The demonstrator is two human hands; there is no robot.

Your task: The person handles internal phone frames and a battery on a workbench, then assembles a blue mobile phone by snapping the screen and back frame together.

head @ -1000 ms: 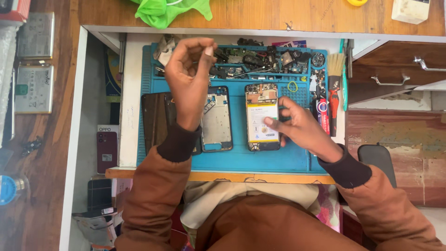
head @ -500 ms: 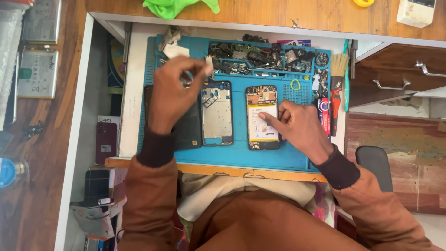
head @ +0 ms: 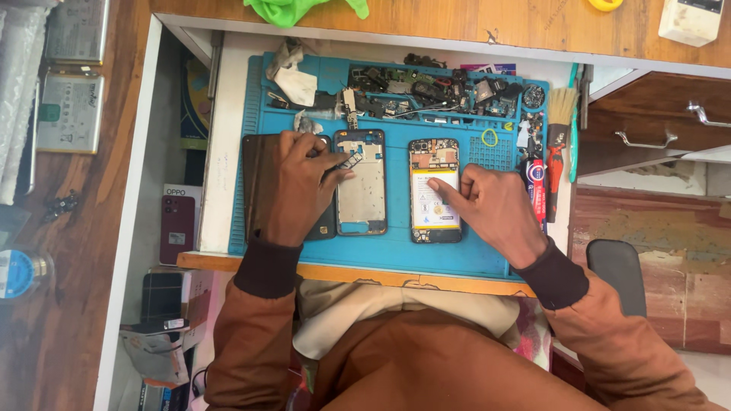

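View: head camera, looking straight down at a blue work mat [head: 396,255] on a white tabletop [head: 221,152]
Left hand: the left hand [head: 297,190] lies over a dark phone back cover [head: 255,183] at the mat's left side; its fingers [head: 335,161] are pinched shut on a small part at the top left corner of the phone frame [head: 362,183]
Phone frame: flat on the mat, just beside the opened phone, long side running away from the person
Right hand: the right hand [head: 491,209] rests on the mat just right of the opened phone [head: 435,190]; index finger stretched out, its tip touching the pale battery [head: 434,199], other fingers curled in and holding nothing
Opened phone: flat, middle of the mat, circuit board showing at its far end
Back of the mat: a heap of small dark phone parts [head: 426,95] and a crumpled cloth [head: 293,76]
Right edge of the mat: a brush [head: 562,114] and red-handled tools [head: 537,183]
Left of the tabletop: a dark red phone [head: 177,228] lying lower down
Far edge: a green cloth [head: 297,9] on wood
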